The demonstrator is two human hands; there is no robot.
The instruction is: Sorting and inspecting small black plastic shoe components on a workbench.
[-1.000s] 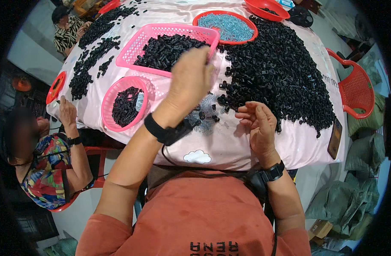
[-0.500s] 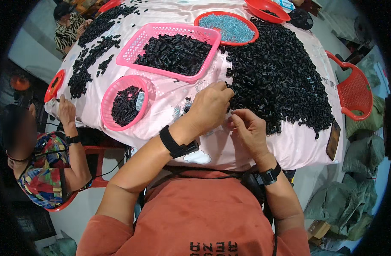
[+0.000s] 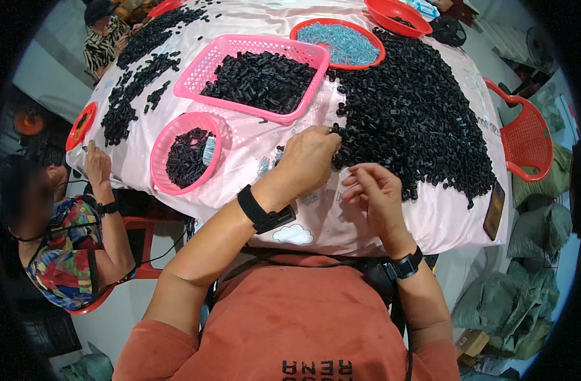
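Observation:
My left hand (image 3: 308, 155) is closed at the left edge of a big pile of small black plastic pieces (image 3: 411, 114). A small black piece (image 3: 334, 129) shows at its fingertips; the rest of the grip is hidden by the hand. Just to the right, my right hand (image 3: 378, 193) hovers over the cloth with its fingers bent in toward the thumb. Whatever it may hold is too small to make out. Small clear pieces (image 3: 263, 166) lie on the cloth left of my left wrist, and a few more lie between my hands.
Beyond my hands stand a pink rectangular basket (image 3: 195, 89) of black pieces and a red bowl (image 3: 383, 54) of clear pieces. A round pink basket (image 3: 158, 159) stands left. A phone (image 3: 495, 209) lies at the right edge. Co-workers (image 3: 68, 247) sit at left; a red chair (image 3: 525, 133) stands right.
My left hand has drawn slightly left, back from the pile. My right hand has shifted a little and curled its fingers differently, away from the left hand.

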